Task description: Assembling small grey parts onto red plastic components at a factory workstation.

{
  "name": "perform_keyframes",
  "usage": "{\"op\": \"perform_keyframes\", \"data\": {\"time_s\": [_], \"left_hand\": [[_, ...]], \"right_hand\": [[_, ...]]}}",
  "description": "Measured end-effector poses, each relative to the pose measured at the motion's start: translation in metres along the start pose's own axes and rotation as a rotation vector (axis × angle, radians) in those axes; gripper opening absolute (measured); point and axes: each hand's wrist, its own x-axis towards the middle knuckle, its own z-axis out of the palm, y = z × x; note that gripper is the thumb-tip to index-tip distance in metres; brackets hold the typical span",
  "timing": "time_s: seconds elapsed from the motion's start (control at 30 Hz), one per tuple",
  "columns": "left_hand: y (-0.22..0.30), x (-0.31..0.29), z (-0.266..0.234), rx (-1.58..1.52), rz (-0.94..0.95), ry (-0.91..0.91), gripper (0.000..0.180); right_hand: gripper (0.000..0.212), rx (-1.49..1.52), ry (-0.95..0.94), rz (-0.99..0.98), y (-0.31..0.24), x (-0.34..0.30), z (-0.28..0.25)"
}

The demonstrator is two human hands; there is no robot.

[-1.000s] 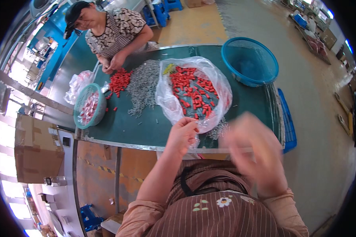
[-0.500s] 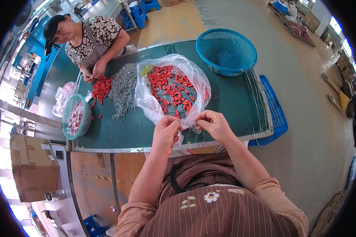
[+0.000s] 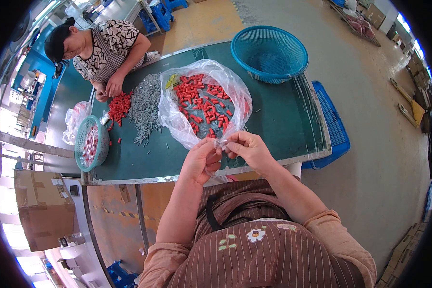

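On the green table a large clear plastic bag (image 3: pixel 170 122) lies spread open, with several loose red plugs (image 3: pixel 210 113) inside. At its near edge my two hands meet. My left hand (image 3: pixel 200 162) is closed, its thumb and fingers pinching crumpled clear plastic film (image 3: pixel 221 143). From the other side my right hand (image 3: pixel 250 150) pinches the same film. Whether this is a separate small bag or the large bag's rim, I cannot tell. Left of the large bag is a heap of thin grey metal pins (image 3: pixel 147 105), beside a smaller heap of red plugs (image 3: pixel 120 106).
Across the table a co-worker (image 3: pixel 105 55) handles something small by the red heap. A pale green basket (image 3: pixel 102 150) with filled bags stands at the left edge. At the far right sits a blue basket (image 3: pixel 270 76); a blue crate (image 3: pixel 332 126) is beside the table.
My hands have come together, the right moving left to grip the film by the left. The co-worker's head has turned down. The view has shifted slightly.
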Motion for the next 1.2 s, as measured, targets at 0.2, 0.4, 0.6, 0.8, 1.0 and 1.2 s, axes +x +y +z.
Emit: {"op": "perform_keyframes", "data": {"time_s": [0.2, 0.4, 0.6, 0.8, 1.0, 1.2], "left_hand": [[-0.002, -0.008, 0.010, 0.174, 0.177, 0.119, 0.003], [-0.015, -0.010, 0.012, 0.958, 0.722, 0.297, 0.002], [-0.024, -0.011, 0.015, 1.041, 0.711, 0.313, 0.006], [-0.028, -0.014, -0.002, 0.998, 0.654, 0.351, 0.006], [-0.040, -0.017, -0.027, 0.749, 0.539, 0.332, 0.006], [-0.039, -0.032, -0.038, 0.611, 0.486, 0.322, 0.006]], "right_hand": [[0.010, -0.122, 0.091, -0.046, 0.006, 0.002, -0.008], [0.013, -0.122, 0.152, -0.044, 0.004, -0.001, -0.013], [0.020, -0.348, 0.079, -0.058, 0.002, -0.003, -0.001], [0.020, -0.518, 0.012, -0.089, -0.001, -0.001, -0.001], [0.022, -0.897, -0.018, -0.250, -0.028, 0.068, 0.005], [0.028, -1.388, -0.017, -0.296, 0.003, 0.159, 0.002]]}}
